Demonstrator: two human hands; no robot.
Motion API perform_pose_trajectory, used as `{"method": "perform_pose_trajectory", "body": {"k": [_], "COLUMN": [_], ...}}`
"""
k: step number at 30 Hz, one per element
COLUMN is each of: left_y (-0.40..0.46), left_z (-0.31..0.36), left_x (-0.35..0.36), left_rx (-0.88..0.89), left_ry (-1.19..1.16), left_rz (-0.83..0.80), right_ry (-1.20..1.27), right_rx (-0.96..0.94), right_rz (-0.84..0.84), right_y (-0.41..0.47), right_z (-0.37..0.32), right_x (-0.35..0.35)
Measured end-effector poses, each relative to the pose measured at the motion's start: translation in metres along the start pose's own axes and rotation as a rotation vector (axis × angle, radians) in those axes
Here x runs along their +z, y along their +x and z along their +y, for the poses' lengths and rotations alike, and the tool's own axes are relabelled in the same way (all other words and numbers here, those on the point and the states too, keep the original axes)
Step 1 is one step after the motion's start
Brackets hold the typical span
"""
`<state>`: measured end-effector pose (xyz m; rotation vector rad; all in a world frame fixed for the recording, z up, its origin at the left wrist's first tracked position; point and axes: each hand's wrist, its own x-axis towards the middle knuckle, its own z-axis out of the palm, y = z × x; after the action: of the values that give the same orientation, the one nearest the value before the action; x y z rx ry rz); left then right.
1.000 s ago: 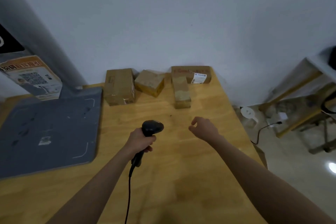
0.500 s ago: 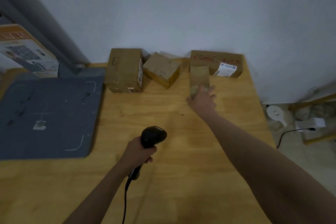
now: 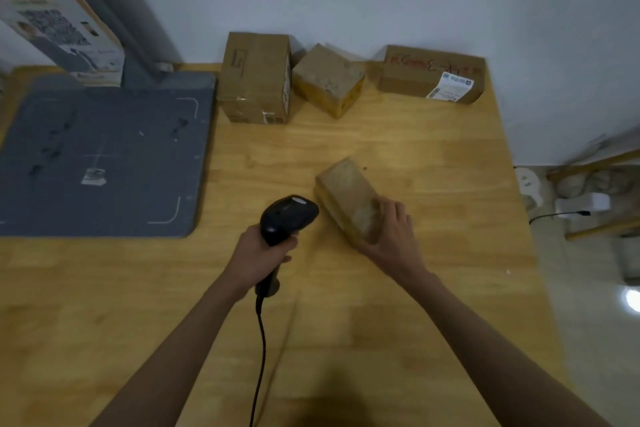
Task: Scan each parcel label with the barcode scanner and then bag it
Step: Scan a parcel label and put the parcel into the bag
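Note:
My left hand [image 3: 258, 255] grips the handle of a black corded barcode scanner [image 3: 287, 217], its head pointing toward the right. Just right of it, my right hand [image 3: 393, 239] holds the near end of a small long cardboard parcel [image 3: 348, 192], which lies at an angle on the wooden table [image 3: 433, 166]. No label shows on its visible faces. Along the wall stand three more parcels: a tall box [image 3: 254, 76], a tilted cube-like box [image 3: 327, 80] and a flat box [image 3: 427, 73] with a white shipping label [image 3: 450, 87].
A grey mat [image 3: 100, 156] covers the table's left part, with a grey post and a printed sign [image 3: 59, 24] behind it. The scanner cable [image 3: 259, 357] runs toward me. Past the table's right edge lies floor with cables and clutter [image 3: 581, 204].
My right hand reached to the back row, took the small long parcel and pulled it toward me beside the scanner. The left hand kept holding the scanner.

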<state>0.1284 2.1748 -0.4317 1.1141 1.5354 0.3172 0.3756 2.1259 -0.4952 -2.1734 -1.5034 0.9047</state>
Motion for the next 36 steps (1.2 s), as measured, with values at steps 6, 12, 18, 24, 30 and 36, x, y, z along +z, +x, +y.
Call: {"method": "perform_pose_trajectory", "body": {"k": [6,12,18,24,30,36], "left_y": [-0.023,-0.030,-0.035,-0.046,-0.051,-0.062], "left_z": [-0.036,-0.056,-0.058,-0.084,-0.092,-0.094], "left_x": [-0.014,-0.007,-0.011,-0.031,-0.038,-0.041], "left_rx": [-0.078,-0.084,-0.038,-0.003,0.019,0.068], "left_ry": [0.085,0.098,0.027,0.075,0.081,0.042], "left_rz": [0.037,0.032,0.055,0.027,0.001,-0.050], "right_ry": [-0.156,0.018,0.440,0.427,0.505,0.444], "right_rx": [-0.224,-0.002,0.143,0.167,0.251,0.052], "right_rz": [-0.239,-0.134,0.039,0.153,0.014,0.165], "right_y": [-0.075,-0.098,-0.102,-0.123,-0.120,-0.126], "right_z": [0.007,-0.001,-0.012,-0.011,-0.012,-0.021], "right_x": [0.028,0.052,0.062,0.086,0.082,0.075]}}
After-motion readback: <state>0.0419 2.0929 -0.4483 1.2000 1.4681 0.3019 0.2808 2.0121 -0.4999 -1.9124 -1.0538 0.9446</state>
